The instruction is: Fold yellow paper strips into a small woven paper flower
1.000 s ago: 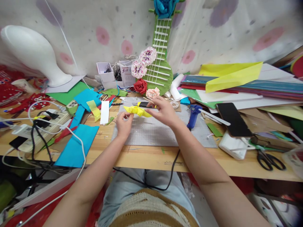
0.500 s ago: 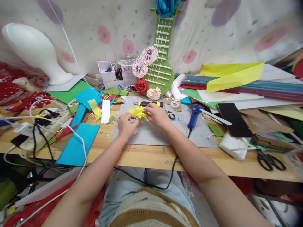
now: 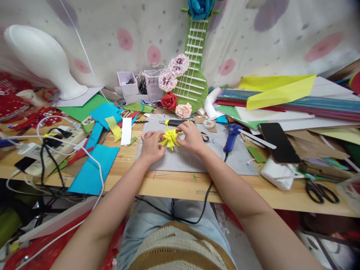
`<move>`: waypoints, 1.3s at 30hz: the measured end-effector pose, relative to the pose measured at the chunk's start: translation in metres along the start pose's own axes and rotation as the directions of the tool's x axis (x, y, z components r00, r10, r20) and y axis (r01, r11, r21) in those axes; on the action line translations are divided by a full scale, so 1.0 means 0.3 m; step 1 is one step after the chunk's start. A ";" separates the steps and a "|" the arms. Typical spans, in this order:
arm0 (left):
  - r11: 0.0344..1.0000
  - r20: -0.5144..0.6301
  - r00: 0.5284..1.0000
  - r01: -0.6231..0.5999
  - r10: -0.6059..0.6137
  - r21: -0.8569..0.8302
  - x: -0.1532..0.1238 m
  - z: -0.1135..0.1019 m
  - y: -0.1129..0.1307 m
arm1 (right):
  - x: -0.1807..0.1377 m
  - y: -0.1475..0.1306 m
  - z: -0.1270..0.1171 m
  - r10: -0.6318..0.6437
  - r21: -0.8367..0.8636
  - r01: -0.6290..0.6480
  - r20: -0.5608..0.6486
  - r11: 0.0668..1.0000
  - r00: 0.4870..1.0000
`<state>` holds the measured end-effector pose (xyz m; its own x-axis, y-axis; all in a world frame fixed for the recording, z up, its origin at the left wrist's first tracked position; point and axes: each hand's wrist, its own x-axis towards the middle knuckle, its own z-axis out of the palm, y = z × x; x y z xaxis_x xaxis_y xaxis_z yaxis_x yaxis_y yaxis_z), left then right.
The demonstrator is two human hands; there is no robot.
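Between my hands is a yellow paper flower (image 3: 170, 138), its narrow petals spread toward me, over the grey cutting mat (image 3: 180, 161). My left hand (image 3: 152, 145) pinches its left edge, fingers curled. From the other side my right hand (image 3: 191, 138) grips a petal between thumb and fingers. Just behind the flower lies a utility knife (image 3: 180, 122) with a black and yellow handle. Partly covered by my right hand, a small pair of dark-handled scissors (image 3: 206, 138) rests on the mat.
A blue glue gun (image 3: 232, 138) lies at right, its cord running off the table's front edge. Farther right are a phone (image 3: 279, 142) and black scissors (image 3: 321, 191). Blue paper (image 3: 95, 168) and a power strip (image 3: 56, 150) are at left. A green paper guitar (image 3: 194, 82) stands behind.
The yellow flower has turned so its spread petals face me. My right hand has shifted slightly right, and my left hand's fingers have moved up to the flower's side.
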<state>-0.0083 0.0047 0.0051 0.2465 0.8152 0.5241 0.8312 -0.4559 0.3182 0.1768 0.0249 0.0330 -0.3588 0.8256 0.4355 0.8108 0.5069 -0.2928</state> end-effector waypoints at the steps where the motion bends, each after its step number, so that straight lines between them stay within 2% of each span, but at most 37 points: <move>1: 1.000 0.007 1.000 -0.020 0.020 0.005 -0.003 -0.005 0.003 | 0.002 -0.002 -0.013 0.011 0.013 -0.011 0.023 1.000 1.000; 3: 0.997 0.031 0.997 -0.075 0.074 0.010 -0.007 -0.011 0.008 | 0.004 -0.009 -0.042 0.036 0.043 -0.044 0.176 0.998 0.984; 5: 0.993 0.076 0.990 -0.121 0.120 0.005 -0.010 -0.012 0.014 | 0.004 -0.017 -0.067 0.071 0.039 -0.090 0.342 0.995 0.937; 9: 0.990 0.137 0.981 -0.142 0.138 0.018 -0.009 0.007 0.022 | -0.002 -0.032 -0.077 0.164 -0.076 -0.145 0.400 0.986 0.902; 11: 0.994 0.091 0.990 -0.111 0.109 0.017 -0.006 0.020 0.024 | -0.003 -0.037 -0.067 0.196 -0.111 -0.164 0.441 0.980 0.876; 13: 0.999 -0.011 0.999 -0.032 0.032 -0.020 -0.003 0.030 0.024 | -0.002 -0.040 -0.053 0.218 -0.106 -0.191 0.488 0.976 0.845; 16: 0.977 -0.161 0.971 0.156 -0.178 -0.144 0.001 0.038 0.017 | 0.000 -0.045 -0.026 0.253 0.004 -0.282 0.429 0.960 0.867; 18: 0.936 -0.198 0.932 0.252 -0.303 -0.247 0.003 0.042 0.010 | 0.000 -0.053 -0.002 0.302 0.110 -0.353 0.326 0.929 0.896; 20: 0.896 -0.201 0.907 0.293 -0.371 -0.333 0.004 0.046 0.006 | -0.003 -0.067 0.024 0.331 0.192 -0.381 0.249 0.904 0.910; 23: 0.877 -0.195 0.900 0.297 -0.389 -0.377 0.004 0.052 0.009 | -0.009 -0.091 0.052 0.299 0.206 -0.334 0.181 0.920 0.937; 26: 0.886 -0.203 0.901 0.296 -0.383 -0.357 0.004 0.055 0.013 | -0.010 -0.104 0.058 0.276 0.144 -0.291 0.113 0.946 0.954; 34: 0.868 -0.203 0.907 0.260 -0.370 -0.422 0.003 0.062 -0.003 | -0.001 -0.081 0.076 0.160 0.053 -0.167 0.123 0.985 0.980; 39: 0.910 -0.212 0.914 0.271 -0.345 -0.313 0.002 0.051 0.005 | 0.007 -0.072 0.104 0.103 0.044 -0.107 0.084 0.993 0.991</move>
<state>0.0007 0.0098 -0.0061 -0.1676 0.8269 0.5368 0.6675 -0.3056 0.6790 0.1440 0.0234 0.0137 -0.3110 0.8912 0.3303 0.8235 0.4262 -0.3745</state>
